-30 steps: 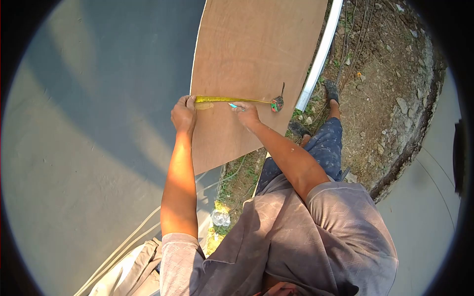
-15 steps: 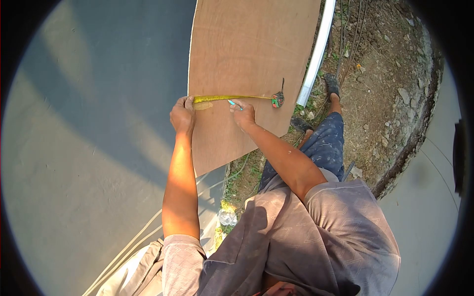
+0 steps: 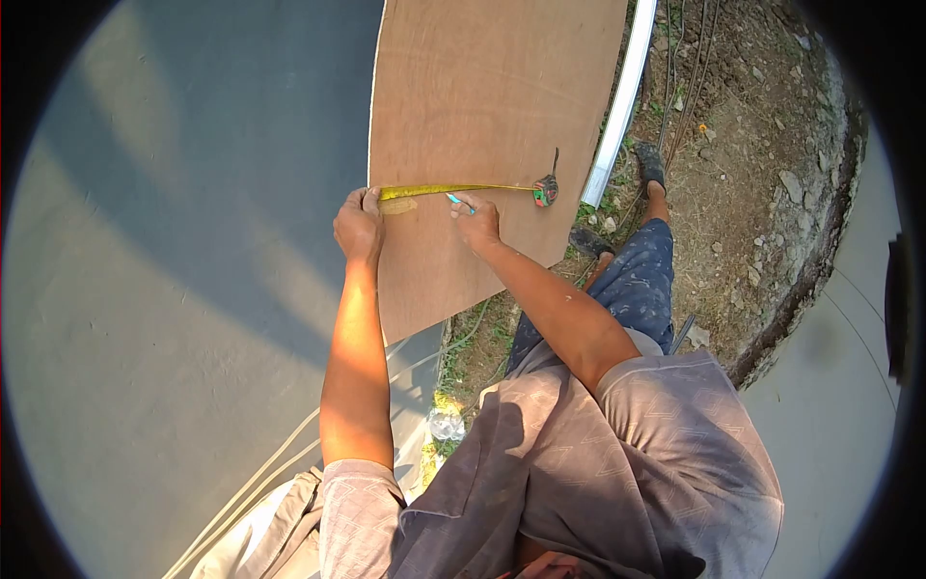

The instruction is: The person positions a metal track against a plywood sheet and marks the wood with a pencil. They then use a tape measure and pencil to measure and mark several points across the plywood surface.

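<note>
A brown plywood sheet (image 3: 492, 96) lies in front of me, with a yellow tape measure blade (image 3: 424, 192) stretched across it. My left hand (image 3: 359, 227) is closed at the sheet's left edge, pinching the end of the blade. The tape measure case (image 3: 546, 191), red, green and black with a dark strap, rests near the right edge of the sheet. Just below the blade, my right hand (image 3: 476, 222) is closed around a light blue pen-like marker (image 3: 453, 199), its tip pointing up and left toward the blade. A pale patch (image 3: 400, 206) shows on the wood beside my left hand.
A smooth grey surface (image 3: 193, 241) spreads out on the left. A long white metal strip (image 3: 617, 106) runs along the sheet's right side. Beyond lies rough soil (image 3: 743, 164) with stones, and cables (image 3: 260, 473) cross the lower left. A clear plastic piece (image 3: 446, 425) lies near my body.
Both hands keep almost the same places and grips. The whole view has shifted very slightly; the tape measure case sits a touch further right and up.
</note>
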The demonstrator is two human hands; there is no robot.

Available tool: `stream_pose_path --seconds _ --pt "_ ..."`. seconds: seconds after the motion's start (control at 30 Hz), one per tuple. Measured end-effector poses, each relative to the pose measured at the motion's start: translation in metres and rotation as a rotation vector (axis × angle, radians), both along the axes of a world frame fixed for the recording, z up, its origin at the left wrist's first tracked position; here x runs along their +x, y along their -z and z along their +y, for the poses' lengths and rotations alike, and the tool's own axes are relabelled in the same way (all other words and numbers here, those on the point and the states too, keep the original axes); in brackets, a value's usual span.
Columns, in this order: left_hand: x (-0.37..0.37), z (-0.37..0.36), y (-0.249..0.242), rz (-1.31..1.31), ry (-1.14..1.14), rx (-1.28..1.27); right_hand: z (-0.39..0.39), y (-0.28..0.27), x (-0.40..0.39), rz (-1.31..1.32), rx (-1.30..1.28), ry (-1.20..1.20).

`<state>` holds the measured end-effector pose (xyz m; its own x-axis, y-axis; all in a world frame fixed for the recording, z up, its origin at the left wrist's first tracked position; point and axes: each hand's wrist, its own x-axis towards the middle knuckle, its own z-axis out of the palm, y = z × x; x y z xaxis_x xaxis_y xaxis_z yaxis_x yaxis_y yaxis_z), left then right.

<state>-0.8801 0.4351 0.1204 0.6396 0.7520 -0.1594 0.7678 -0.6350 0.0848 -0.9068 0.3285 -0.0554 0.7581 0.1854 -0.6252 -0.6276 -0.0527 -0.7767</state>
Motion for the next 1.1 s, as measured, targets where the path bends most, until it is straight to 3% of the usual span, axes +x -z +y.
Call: stream_pose_path --seconds 0.3,0.6,0.7,0.77,0.97,1.1 --pt "-0.001 0.005 0.004 -0.025 -0.01 -0.017 0.006 0.009 -0.001 0.118 0.147 0.084" --pt "0.005 0.005 0.003 0.012 -0.053 -0.056 -0.001 -0.012 -0.004 0.011 -0.04 -0.111" --pt "0.006 0.004 0.001 0.025 -0.065 -0.071 -0.001 -0.011 -0.009 0.138 0.039 -0.134" --pt "0.002 0.008 0.002 0.017 -0.039 -0.062 -0.006 -0.016 -0.004 0.021 -0.043 -0.158" --pt "0.004 0.006 0.002 0.005 -0.016 -0.045 0.01 0.004 0.002 0.138 0.159 0.039" --pt "0.005 0.006 0.002 0.019 -0.021 -0.03 0.011 0.007 0.003 0.125 0.104 0.023"
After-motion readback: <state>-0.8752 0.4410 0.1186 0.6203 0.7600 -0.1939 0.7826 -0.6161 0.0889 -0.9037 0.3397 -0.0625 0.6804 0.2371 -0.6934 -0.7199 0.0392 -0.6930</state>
